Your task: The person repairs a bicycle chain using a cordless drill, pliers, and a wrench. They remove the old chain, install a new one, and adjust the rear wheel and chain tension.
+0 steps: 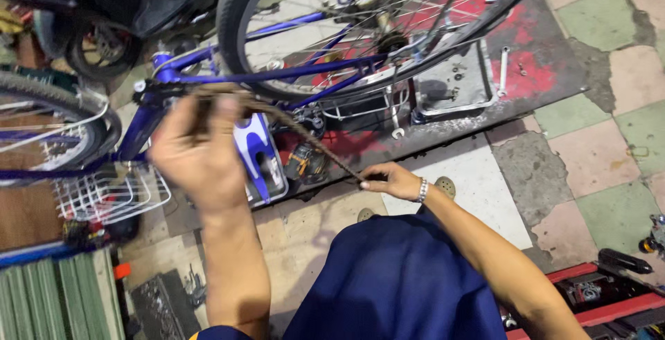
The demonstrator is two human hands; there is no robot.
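**Chain off bike, held taut between both hands**

Chain (298, 128) off the sprockets, stretched in the air from upper left down to lower right, above the pavement and in front of the blue frame (277, 73). Rusty brown, blurred at the upper end. Left hand (201, 153) raised, fingers curled shut around the upper end of chain; exact wrap hidden by blur. Right hand (391, 180) lower, fingertips pinched tight on the lower end, bracelet at the wrist. Nothing else in either hand.

Judged progress: removal done, since chain hangs free of the bike. Looks like mid-job, checking or handling stage. Refit or swap not yet done; no chain visible on the rear sprocket (391, 38), though spokes and blur hide much there.

Bike inverted or propped, rear wheel (360, 28) up top, second wheel (48, 121) at left edge. White wire basket (111, 198) low left, beside the frame. Metal tray (457, 83) with small parts behind the wheel, on the red-painted slab. Wrench (503, 70) just beside tray, another wrench (396, 115) near the basket rack. Red toolbox (603, 298) open at lower right, well apart from the hands. Checkered tiles (603, 125) to the right. Dark motorbike (104, 14) in the top left corner. Blue clothing (395, 277) filling bottom centre.
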